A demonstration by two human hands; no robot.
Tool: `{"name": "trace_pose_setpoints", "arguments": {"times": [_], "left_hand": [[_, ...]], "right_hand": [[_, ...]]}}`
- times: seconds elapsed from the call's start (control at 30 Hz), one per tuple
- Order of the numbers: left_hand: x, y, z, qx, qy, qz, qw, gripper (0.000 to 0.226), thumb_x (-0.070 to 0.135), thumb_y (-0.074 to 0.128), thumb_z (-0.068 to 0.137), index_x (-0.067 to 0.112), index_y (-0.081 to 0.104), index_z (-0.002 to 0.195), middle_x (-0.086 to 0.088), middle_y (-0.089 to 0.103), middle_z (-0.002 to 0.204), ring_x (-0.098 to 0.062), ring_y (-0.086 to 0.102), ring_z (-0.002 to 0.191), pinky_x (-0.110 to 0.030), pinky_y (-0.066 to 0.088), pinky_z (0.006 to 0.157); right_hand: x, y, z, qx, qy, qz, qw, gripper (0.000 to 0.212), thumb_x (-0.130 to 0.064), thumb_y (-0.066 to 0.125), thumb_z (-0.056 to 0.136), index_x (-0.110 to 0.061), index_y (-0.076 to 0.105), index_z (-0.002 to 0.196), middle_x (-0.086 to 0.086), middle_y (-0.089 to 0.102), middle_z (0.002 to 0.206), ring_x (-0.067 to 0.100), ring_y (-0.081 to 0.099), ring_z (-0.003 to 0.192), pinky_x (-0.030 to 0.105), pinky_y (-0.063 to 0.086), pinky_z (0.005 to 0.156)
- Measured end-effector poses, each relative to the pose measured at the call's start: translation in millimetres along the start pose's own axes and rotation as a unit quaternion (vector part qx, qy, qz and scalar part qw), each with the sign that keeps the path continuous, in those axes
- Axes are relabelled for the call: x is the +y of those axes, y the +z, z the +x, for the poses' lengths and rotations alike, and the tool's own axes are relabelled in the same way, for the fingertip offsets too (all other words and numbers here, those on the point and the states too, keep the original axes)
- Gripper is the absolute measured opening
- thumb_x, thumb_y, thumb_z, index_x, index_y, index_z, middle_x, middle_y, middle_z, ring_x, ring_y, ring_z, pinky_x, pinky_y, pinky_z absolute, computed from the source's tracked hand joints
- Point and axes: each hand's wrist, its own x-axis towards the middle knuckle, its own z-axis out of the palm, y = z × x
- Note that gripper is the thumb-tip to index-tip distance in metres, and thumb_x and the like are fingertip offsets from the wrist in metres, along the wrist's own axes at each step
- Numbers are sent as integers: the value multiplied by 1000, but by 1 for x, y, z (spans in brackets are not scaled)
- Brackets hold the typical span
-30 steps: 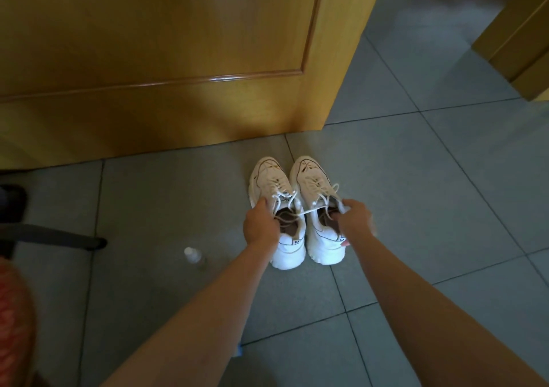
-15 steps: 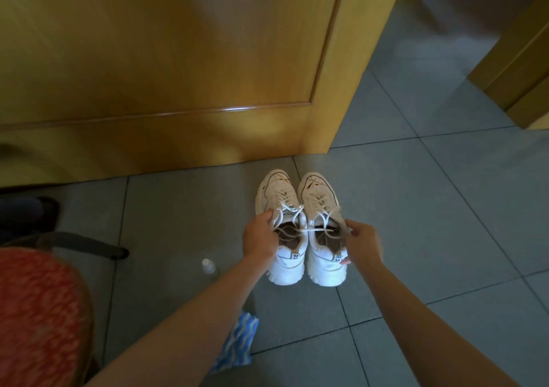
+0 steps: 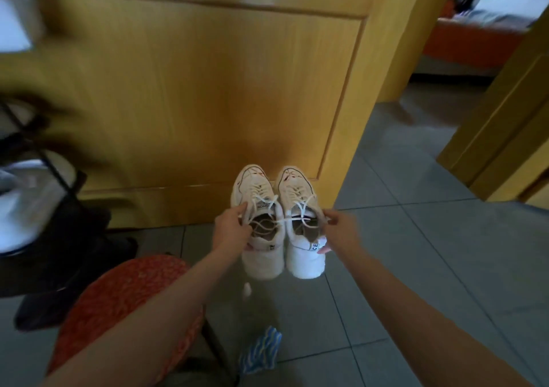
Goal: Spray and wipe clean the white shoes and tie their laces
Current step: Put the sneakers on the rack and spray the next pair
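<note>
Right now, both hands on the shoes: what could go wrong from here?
1. The left hand and right hand each pinch one white shoe at the collar; a loose pinch could drop the left shoe or right shoe onto the tile floor.
2. A lace stretches between the shoes, so pulling them apart may snag.
3. The small spray bottle and blue striped cloth lie below and could be knocked or stepped on.

The white shoes (image 3: 276, 220) are showing matt fabric uppers, woven cord laces (image 3: 285, 208) and smooth chunky soles. Behind them the wooden door (image 3: 208, 89) is gleaming with a glossy yellow varnish, while the grey floor tiles (image 3: 416, 253) are looking smooth and faintly shiny. The blue-striped cloth (image 3: 261, 352) is lying soft and crumpled beside a rough-textured red seat cushion (image 3: 118, 297).
</note>
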Motion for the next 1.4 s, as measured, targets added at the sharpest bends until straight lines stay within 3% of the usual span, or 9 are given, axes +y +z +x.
{"name": "trace_pose_setpoints", "arguments": {"times": [0.13,0.23,0.33,0.5,0.7,0.87,1.03,1.23,1.4], "left_hand": [[3,-78,-39,16,10,-4,1000,56,-3,56,87,18,45,137,-12,61,121,-21,66,78,-26,57,48],[-6,-129,-72,16,0,-22,1000,58,0,61,85,19,46,138,-12,63,116,-25,68,79,-36,59,54],[-21,-168,-110,32,-5,-19,999,54,4,65,83,14,50,134,-12,69,98,-27,70,70,-43,60,60],[-64,-206,-152,61,-70,-45,995,54,-4,60,83,9,49,134,-17,64,105,-26,68,74,-38,59,54],[-116,-227,-167,59,-130,-49,989,55,-6,59,84,9,48,135,-17,62,113,-31,69,73,-46,59,56],[-131,-225,-170,71,-139,-20,988,50,-6,59,83,9,52,131,-17,63,104,-19,67,62,-25,54,43],[-144,-225,-165,63,-141,13,988,54,2,65,80,14,54,132,-12,65,112,-27,66,92,-47,57,75],[-147,-230,-164,40,-166,-30,985,53,-5,63,81,11,54,130,-16,65,108,-29,69,81,-41,58,52],[-146,-236,-164,17,-167,-39,985,48,-8,60,82,12,57,127,-13,68,99,-30,68,83,-44,59,54]], "right_hand": [[-48,18,-49,-37,-37,41,998,21,-9,55,92,-7,67,109,18,66,94,41,67,67,58,55,62],[-71,39,-84,-72,-26,51,996,29,-9,57,92,-7,63,120,14,63,101,32,66,63,53,57,58],[-83,66,-118,-119,-11,70,990,29,-4,54,93,-4,61,121,14,63,108,29,64,66,42,57,49],[-80,113,-153,-167,-12,44,985,22,-8,51,95,-8,67,110,-3,60,79,26,64,62,39,58,48],[-61,155,-174,-212,9,34,977,23,-4,52,93,-8,68,108,6,66,92,34,68,79,42,59,54],[-51,171,-179,-217,39,40,975,27,-2,51,92,-7,64,116,11,65,109,36,67,84,44,59,55],[-47,178,-183,-209,66,38,975,27,1,49,92,-2,63,115,15,61,117,44,66,84,44,57,51],[-41,182,-182,-209,60,36,975,26,1,50,92,-4,64,113,11,60,108,40,67,83,45,58,54],[-39,184,-180,-209,50,42,976,27,0,50,92,-7,66,112,14,63,111,40,66,84,44,59,52]]}}
